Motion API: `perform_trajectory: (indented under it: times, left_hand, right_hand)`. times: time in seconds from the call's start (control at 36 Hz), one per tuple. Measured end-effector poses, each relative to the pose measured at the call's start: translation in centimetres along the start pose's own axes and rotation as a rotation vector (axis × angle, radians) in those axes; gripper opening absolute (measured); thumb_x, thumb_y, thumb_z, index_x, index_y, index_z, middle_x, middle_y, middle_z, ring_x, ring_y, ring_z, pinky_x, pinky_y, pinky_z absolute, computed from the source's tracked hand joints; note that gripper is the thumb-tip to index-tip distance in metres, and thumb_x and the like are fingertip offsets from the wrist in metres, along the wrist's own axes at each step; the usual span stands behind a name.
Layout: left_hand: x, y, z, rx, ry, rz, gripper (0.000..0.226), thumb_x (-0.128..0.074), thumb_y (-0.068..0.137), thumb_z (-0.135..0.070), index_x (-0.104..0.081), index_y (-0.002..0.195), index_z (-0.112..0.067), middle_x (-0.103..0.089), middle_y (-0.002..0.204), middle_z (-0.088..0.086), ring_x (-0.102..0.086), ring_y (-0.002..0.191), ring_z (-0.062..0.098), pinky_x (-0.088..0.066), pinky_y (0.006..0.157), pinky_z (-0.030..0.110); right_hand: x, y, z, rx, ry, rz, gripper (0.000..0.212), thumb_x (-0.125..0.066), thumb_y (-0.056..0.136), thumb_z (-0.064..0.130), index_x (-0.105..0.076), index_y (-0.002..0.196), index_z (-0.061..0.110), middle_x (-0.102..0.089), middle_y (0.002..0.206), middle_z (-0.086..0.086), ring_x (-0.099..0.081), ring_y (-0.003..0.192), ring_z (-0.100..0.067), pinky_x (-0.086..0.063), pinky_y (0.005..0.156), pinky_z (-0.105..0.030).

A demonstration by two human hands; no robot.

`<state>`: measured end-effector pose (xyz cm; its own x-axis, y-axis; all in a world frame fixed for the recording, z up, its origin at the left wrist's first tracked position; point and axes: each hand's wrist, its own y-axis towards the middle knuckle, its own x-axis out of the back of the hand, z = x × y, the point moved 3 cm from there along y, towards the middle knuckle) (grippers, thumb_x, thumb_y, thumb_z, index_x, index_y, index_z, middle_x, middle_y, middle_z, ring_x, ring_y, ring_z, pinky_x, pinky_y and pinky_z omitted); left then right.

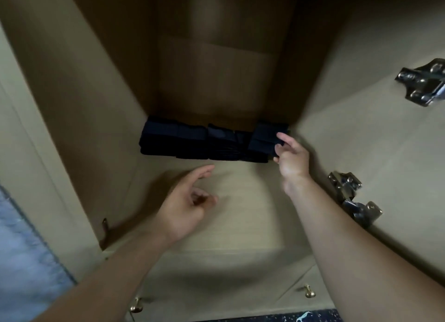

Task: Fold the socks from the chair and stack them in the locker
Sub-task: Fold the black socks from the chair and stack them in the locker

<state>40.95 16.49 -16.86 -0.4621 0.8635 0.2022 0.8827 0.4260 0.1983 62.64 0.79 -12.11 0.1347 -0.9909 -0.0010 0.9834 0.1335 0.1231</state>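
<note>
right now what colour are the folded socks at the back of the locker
Dark navy, nearly black, plain with no pattern visible; the head view shows the socks in a row on the locker shelf.

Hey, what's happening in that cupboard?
A person is putting folded dark socks away in a locker. The socks sit in a row against its back wall. The right hand touches the rightmost bundle, fingers at its edge. The left hand hovers over the shelf, holding nothing.

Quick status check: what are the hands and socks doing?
Right hand touching rightmost sock stack. Left hand free, holding nothing. Socks rowed at locker back. Nothing blocking.
</note>
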Motion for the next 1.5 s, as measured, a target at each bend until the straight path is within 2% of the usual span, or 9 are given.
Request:
perform_trajectory:
  times: [0.17, 0.31, 0.47, 0.58, 0.69, 0.97, 1.19, 1.31, 1.5]
  left_hand:
    - [0.4, 0.8, 0.6, 0.008, -0.046, 0.026, 0.065, -0.079, 0.089, -0.016, -0.052, 0.134, -0.054, -0.054, 0.134, -0.022, -0.069, 0.093, 0.013, -0.049, 0.086, 0.013]
    - [0.3, 1.0, 0.9, -0.001, -0.079, 0.025, 0.064, -0.080, 0.088, -0.016, -0.054, 0.134, -0.053, -0.056, 0.134, -0.017, -0.068, 0.090, 0.015, -0.050, 0.086, 0.016]
    - [0.2, 1.1, 1.0, -0.005, -0.091, 0.036, 0.065, -0.080, 0.087, -0.015, -0.055, 0.133, -0.054, -0.055, 0.134, -0.017, -0.069, 0.090, 0.016, -0.052, 0.088, 0.020]
    - [0.0, 1.0, 1.1, -0.015, -0.059, 0.035, 0.068, -0.081, 0.086, -0.014, -0.054, 0.133, -0.054, -0.056, 0.133, -0.018, -0.068, 0.091, 0.021, -0.054, 0.086, 0.022]
    - [-0.1, 0.9, 0.9, -0.016, -0.045, 0.038, 0.068, -0.080, 0.087, -0.012, -0.054, 0.135, -0.051, -0.055, 0.134, -0.018, -0.067, 0.091, 0.020, -0.051, 0.079, 0.017]
    - [-0.1, 0.9, 0.8, 0.002, -0.045, 0.043, 0.068, -0.080, 0.086, -0.010, -0.054, 0.135, -0.051, -0.055, 0.131, -0.015, -0.068, 0.091, 0.019, -0.051, 0.078, 0.017]
    - [0.5, 0.1, 0.5, 0.004, -0.107, -0.009, 0.067, -0.081, 0.086, -0.011, -0.056, 0.129, -0.055, -0.058, 0.128, -0.016, -0.069, 0.087, 0.013, -0.049, 0.086, 0.020]
    - [1.1, -0.9, -0.3, 0.014, -0.101, -0.035, 0.067, -0.081, 0.085, -0.009, -0.056, 0.129, -0.053, -0.060, 0.125, -0.016, -0.069, 0.085, 0.009, -0.046, 0.088, 0.021]
    - [1.4, -3.5, -4.2, -0.034, -0.097, -0.008, 0.064, -0.079, 0.086, -0.005, -0.056, 0.129, -0.047, -0.060, 0.123, -0.011, -0.067, 0.084, 0.007, -0.051, 0.085, 0.020]
  right_hand:
    - [-1.4, 3.4, 0.0, 0.005, -0.050, 0.035, 0.038, -0.053, 0.102, 0.002, -0.068, 0.128, 0.026, -0.066, 0.103, 0.005, -0.070, 0.092, -0.018, -0.050, 0.072, -0.017]
    - [-2.2, 5.2, -1.1, -0.009, -0.087, 0.073, 0.039, -0.053, 0.101, 0.001, -0.070, 0.125, 0.027, -0.068, 0.120, -0.005, -0.066, 0.109, -0.015, -0.052, 0.096, -0.030]
    - [-3.0, 5.5, -1.3, -0.002, -0.142, 0.144, 0.038, -0.052, 0.102, -0.001, -0.069, 0.123, 0.026, -0.067, 0.124, -0.004, -0.062, 0.117, -0.016, -0.051, 0.092, -0.024]
    - [-3.6, 5.8, -1.7, 0.007, -0.236, 0.187, 0.042, -0.050, 0.103, -0.003, -0.068, 0.122, 0.029, -0.063, 0.131, -0.005, -0.059, 0.125, -0.023, -0.049, 0.110, -0.039]
    - [-4.1, 6.0, -1.7, 0.009, -0.360, 0.234, 0.045, -0.046, 0.104, -0.005, -0.061, 0.138, 0.019, -0.059, 0.126, -0.001, -0.058, 0.115, -0.019, -0.049, 0.099, -0.027]
    - [-3.6, 5.5, -2.4, -0.019, -0.449, 0.211, 0.043, -0.040, 0.106, 0.002, -0.060, 0.139, 0.021, -0.061, 0.128, -0.002, -0.059, 0.118, -0.020, -0.046, 0.103, -0.027]
    - [-2.4, 2.7, -0.2, 0.077, -0.412, 0.148, 0.044, -0.046, 0.104, 0.007, -0.061, 0.132, 0.037, -0.067, 0.130, 0.000, -0.061, 0.121, -0.021, -0.048, 0.111, -0.042]
    - [-1.8, -1.1, 1.9, 0.125, -0.369, 0.179, 0.041, -0.049, 0.105, 0.003, -0.060, 0.138, 0.023, -0.064, 0.132, -0.004, -0.056, 0.127, -0.017, -0.043, 0.110, -0.029]
    - [-1.6, -8.5, 2.3, 0.148, -0.296, 0.260, 0.031, -0.063, 0.102, 0.018, -0.063, 0.120, 0.042, -0.066, 0.124, 0.011, -0.059, 0.117, -0.003, -0.044, 0.101, -0.025]
